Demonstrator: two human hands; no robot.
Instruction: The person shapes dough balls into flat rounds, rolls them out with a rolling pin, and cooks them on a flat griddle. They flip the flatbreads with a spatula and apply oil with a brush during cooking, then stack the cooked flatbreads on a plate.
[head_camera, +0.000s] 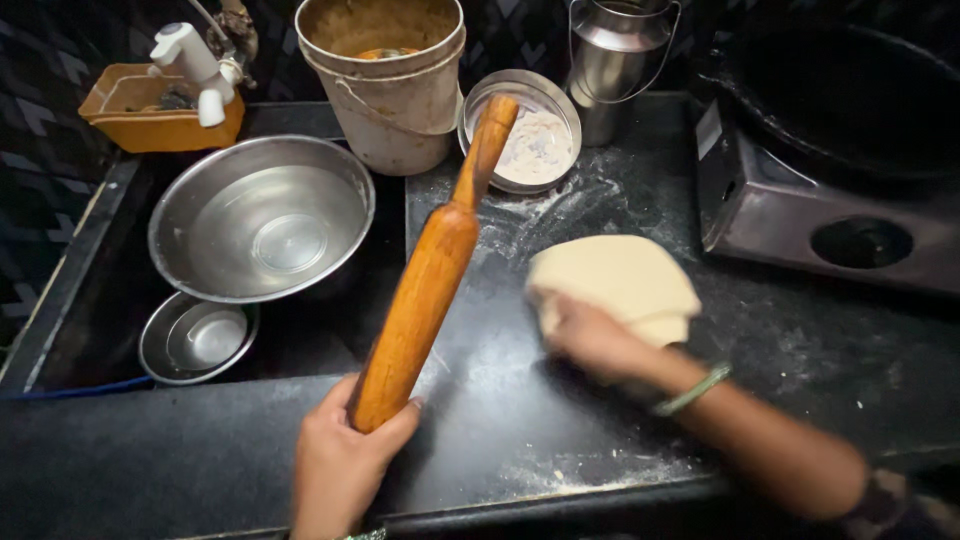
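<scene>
My left hand (340, 460) grips the near end of a wooden rolling pin (425, 275), which is lifted off the counter and points away toward the back. My right hand (590, 335), with a green bangle on the wrist, holds the near left edge of a flat round of pale dough (620, 275). The dough is partly lifted and folded over my fingers. It lies above the floured black counter (520, 400).
A sink at the left holds a large steel bowl (262, 218) and a small steel bowl (198, 337). Behind stand a beige bucket (385, 80), a steel plate of flour (535, 140), a steel can (612, 60), an orange tub (160, 108) and a tap (195, 60). A stove with a black pan (840, 150) is at right.
</scene>
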